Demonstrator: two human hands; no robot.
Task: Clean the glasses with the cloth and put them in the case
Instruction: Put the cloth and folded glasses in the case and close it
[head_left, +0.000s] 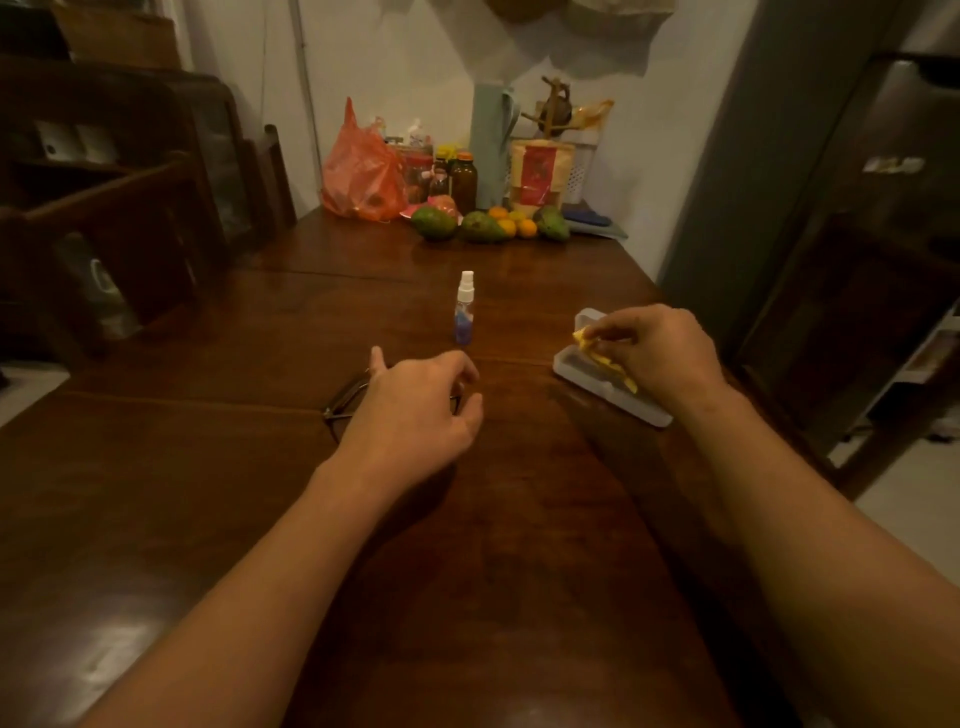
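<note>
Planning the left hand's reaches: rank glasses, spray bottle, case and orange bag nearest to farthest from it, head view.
1. glasses, under the left hand.
2. spray bottle, just beyond it.
3. case, to the right, under the right hand pinching the cloth.
4. orange bag, at the far end of the table.

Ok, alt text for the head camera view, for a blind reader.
The right hand pinches a yellow cloth over an open white case, while the left hand is over glasses on a wooden table. A spray bottle stands beyond.
</note>
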